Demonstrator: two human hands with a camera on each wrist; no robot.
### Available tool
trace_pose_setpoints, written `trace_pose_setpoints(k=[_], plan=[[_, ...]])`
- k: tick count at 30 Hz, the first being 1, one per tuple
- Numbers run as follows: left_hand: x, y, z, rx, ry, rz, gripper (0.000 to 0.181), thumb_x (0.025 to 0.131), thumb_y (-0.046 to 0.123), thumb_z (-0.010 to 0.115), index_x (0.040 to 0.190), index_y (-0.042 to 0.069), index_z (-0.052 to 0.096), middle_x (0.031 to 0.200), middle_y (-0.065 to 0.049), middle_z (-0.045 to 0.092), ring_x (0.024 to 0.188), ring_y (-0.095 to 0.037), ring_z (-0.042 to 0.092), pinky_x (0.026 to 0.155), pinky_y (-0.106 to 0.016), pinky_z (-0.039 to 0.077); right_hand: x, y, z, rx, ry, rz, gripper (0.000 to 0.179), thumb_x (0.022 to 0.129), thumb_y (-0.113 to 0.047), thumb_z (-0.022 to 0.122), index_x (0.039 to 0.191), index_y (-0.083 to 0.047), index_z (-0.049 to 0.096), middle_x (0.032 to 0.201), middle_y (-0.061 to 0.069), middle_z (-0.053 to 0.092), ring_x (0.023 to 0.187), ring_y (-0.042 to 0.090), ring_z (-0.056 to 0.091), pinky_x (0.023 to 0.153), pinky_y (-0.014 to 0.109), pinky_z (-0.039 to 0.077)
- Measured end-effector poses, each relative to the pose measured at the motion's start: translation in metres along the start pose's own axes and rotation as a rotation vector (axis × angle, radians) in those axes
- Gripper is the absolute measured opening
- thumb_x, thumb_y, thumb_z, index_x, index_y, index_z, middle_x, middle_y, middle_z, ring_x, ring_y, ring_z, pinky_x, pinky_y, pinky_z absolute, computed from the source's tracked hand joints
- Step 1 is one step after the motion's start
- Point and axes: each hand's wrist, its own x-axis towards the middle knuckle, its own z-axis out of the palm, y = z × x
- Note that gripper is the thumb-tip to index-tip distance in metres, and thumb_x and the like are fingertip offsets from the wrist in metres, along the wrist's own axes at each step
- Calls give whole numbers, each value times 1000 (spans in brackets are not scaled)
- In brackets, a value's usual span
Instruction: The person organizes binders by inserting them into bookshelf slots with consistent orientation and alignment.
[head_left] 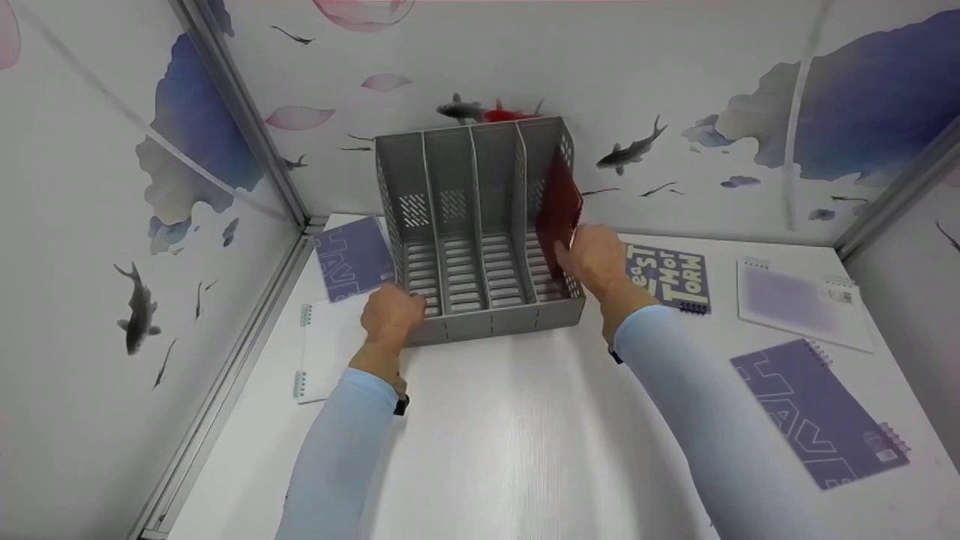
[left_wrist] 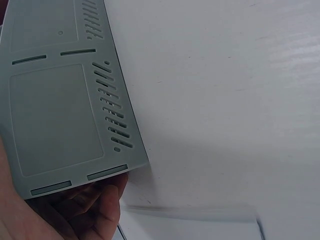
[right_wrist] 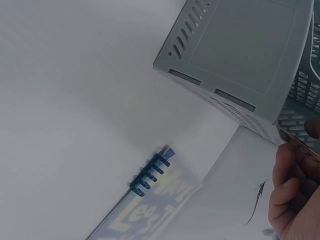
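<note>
A grey desk file organizer (head_left: pixel 491 324) with several upright slots stands at the back of the white table. A dark red notebook (head_left: pixel 556 206) stands slightly tilted in its far-right slot. My right hand (head_left: pixel 596 259) pinches the notebook's near edge, thumb inside the slot and fingers outside; the right wrist view shows only a sliver of it beside the right hand (right_wrist: pixel 295 200). At the front left corner, my left hand (head_left: pixel 390 315) grips the organizer, and in the left wrist view its curled fingers (left_wrist: pixel 107 207) lie against the side wall.
Left of the organizer lie a purple notebook (head_left: pixel 354 259) and a white spiral notebook (head_left: pixel 337 349). On the right are a lettered notebook (head_left: pixel 667 277), a pale spiral notebook (head_left: pixel 802 304) and another purple one (head_left: pixel 817 412). Printed walls (head_left: pixel 637 75) enclose the table.
</note>
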Motion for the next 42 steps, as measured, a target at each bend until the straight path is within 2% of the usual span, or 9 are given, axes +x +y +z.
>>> trace_pose_setpoints(k=[5, 9, 11, 14, 20, 27, 34, 38, 42], plan=[[7, -6, 3, -15, 11, 22, 35, 103, 36, 60, 105, 6, 79, 103, -14, 81, 91, -31, 76, 78, -50, 62, -1, 8, -7, 2, -27, -15, 54, 107, -53, 64, 86, -4, 71, 75, 9, 66, 66, 23, 58, 60, 45, 53], [6, -6, 3, -18, 14, 24, 37, 103, 36, 60, 108, 5, 79, 106, -15, 82, 95, -33, 78, 83, -52, 63, 0, 20, -13, 23, -61, -41, 61, 107, -58, 62, 87, -2, 77, 80, 15, 77, 70, 29, 69, 68, 52, 61], [0, -1, 0, -11, 12, 9, 38, 105, 35, 59, 113, 3, 78, 111, -17, 82, 101, -35, 79, 90, -55, 64, 1, 27, -15, 45, -89, -79, 61, 108, -55, 61, 91, 0, 81, 87, 18, 81, 79, 35, 75, 75, 56, 64], [-1, -1, 0, -5, 15, 4, 39, 105, 36, 59, 114, 3, 78, 113, -18, 82, 102, -35, 79, 91, -56, 64, 1, 36, -18, 79, -128, -117, 56, 110, -48, 61, 101, 2, 84, 100, 21, 85, 92, 40, 79, 85, 58, 64], [-1, -1, 1, -8, 20, -1, 36, 103, 35, 61, 109, 5, 79, 109, -16, 82, 98, -34, 78, 87, -55, 64, -2, 52, -20, 102, -135, -132, 40, 107, -30, 58, 107, 3, 82, 109, 24, 84, 96, 42, 79, 88, 61, 63], [-2, -1, 1, -10, 19, -3, 36, 104, 37, 62, 109, 5, 79, 110, -16, 82, 100, -34, 78, 88, -55, 63, -6, 70, -23, 109, -146, -112, 36, 104, -22, 60, 116, 6, 79, 118, 28, 82, 100, 44, 79, 91, 61, 63], [-1, -1, 2, -10, 13, 6, 37, 104, 36, 61, 111, 5, 80, 113, -17, 82, 102, -36, 79, 88, -55, 64, -9, 87, -28, 76, -193, -47, 35, 104, -20, 60, 122, 6, 77, 125, 30, 78, 112, 48, 75, 99, 63, 62], [-1, -1, 2, -7, 11, 5, 35, 104, 35, 60, 108, 6, 80, 109, -15, 82, 97, -33, 78, 82, -52, 62, -12, 96, -31, 88, -225, -4, 34, 106, -20, 62, 123, 6, 75, 125, 30, 76, 111, 46, 74, 99, 61, 62], [-1, 0, 1, 2, 8, 0, 35, 104, 35, 60, 107, 6, 80, 106, -14, 81, 92, -30, 76, 78, -48, 60, -15, 106, -37, 94, -243, -1, 34, 106, -22, 64, 123, 7, 74, 125, 30, 76, 108, 44, 73, 97, 61, 62]])
